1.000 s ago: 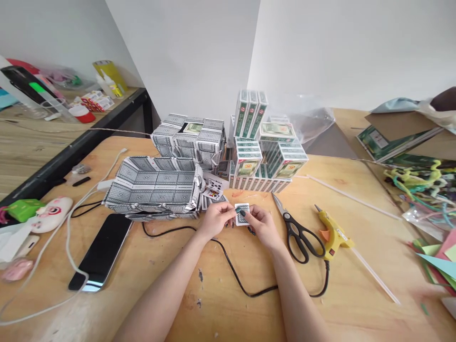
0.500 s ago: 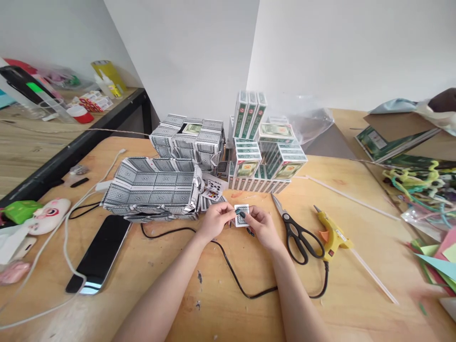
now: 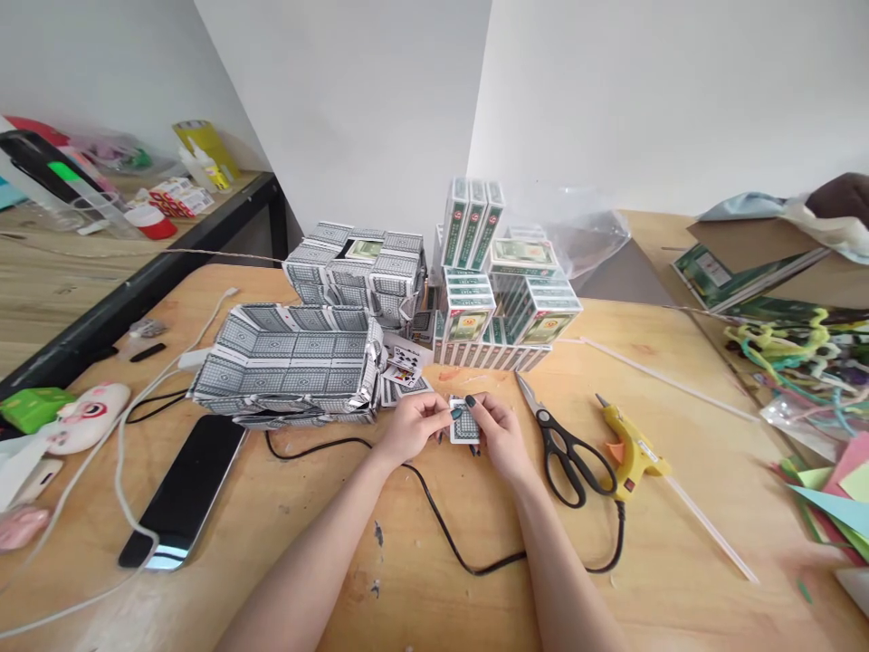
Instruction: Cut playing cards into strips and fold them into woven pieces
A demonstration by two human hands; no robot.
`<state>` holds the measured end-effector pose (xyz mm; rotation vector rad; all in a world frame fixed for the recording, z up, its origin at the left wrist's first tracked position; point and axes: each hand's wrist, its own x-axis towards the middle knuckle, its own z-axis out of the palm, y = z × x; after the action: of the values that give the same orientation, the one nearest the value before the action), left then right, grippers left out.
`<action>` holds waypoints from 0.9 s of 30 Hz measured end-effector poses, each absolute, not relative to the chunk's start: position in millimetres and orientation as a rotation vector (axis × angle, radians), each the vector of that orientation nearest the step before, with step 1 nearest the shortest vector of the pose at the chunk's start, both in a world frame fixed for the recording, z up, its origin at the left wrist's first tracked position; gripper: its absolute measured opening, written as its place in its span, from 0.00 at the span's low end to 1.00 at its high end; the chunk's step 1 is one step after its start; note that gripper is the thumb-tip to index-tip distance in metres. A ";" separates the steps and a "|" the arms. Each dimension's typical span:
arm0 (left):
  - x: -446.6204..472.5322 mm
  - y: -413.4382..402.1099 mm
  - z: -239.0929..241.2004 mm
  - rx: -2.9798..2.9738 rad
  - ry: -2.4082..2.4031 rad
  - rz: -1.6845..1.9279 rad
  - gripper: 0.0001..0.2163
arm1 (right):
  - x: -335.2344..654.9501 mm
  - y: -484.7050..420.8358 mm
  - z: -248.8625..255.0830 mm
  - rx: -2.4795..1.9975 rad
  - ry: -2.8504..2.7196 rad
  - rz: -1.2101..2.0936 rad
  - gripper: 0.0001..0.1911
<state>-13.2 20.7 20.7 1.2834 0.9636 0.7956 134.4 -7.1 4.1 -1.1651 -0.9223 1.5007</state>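
Between my hands is a playing card, its patterned back facing up; whether more cards lie beneath it I cannot tell. My left hand pinches its left edge with thumb and fingers. On the opposite edge my right hand grips it, thumb on top and fingertips partly hidden below. Just beyond my left hand lie loose playing cards, some face up. To the left stands an open box made of playing cards, and behind it a second card-covered box.
Stacked card packs rise behind my hands. Scissors and a yellow glue gun lie to the right, the gun's black cable running past my forearms. A phone and white cables lie left, a cardboard box far right.
The card has come slightly nearer and shows more of its back. My right thumb has shifted up toward the card's upper edge. Both hands still hold it.
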 end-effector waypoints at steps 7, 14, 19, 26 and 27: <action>-12.7 20.1 21.5 1.296 0.978 0.786 0.10 | 133.8 -6.0 3.0 -1.160 -0.968 1.472 0.16; -11.7 19.9 19.2 1.276 0.970 0.766 0.10 | 134.6 -6.2 4.2 -1.207 -1.027 1.417 0.18; -10.3 18.5 13.2 1.306 0.932 0.733 0.11 | 135.0 -5.9 3.4 -1.202 -1.048 1.420 0.18; -8.4 16.4 15.0 1.451 0.968 0.687 0.14 | 135.0 -6.0 5.3 -1.169 -1.065 1.426 0.17; -8.4 16.4 15.1 1.463 0.970 0.692 0.14 | 135.0 -6.1 5.7 -1.166 -1.066 1.426 0.17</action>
<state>-8.4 16.4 15.1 1.4629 0.9704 0.6920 135.0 -6.1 5.7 -1.1663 -1.0659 1.4264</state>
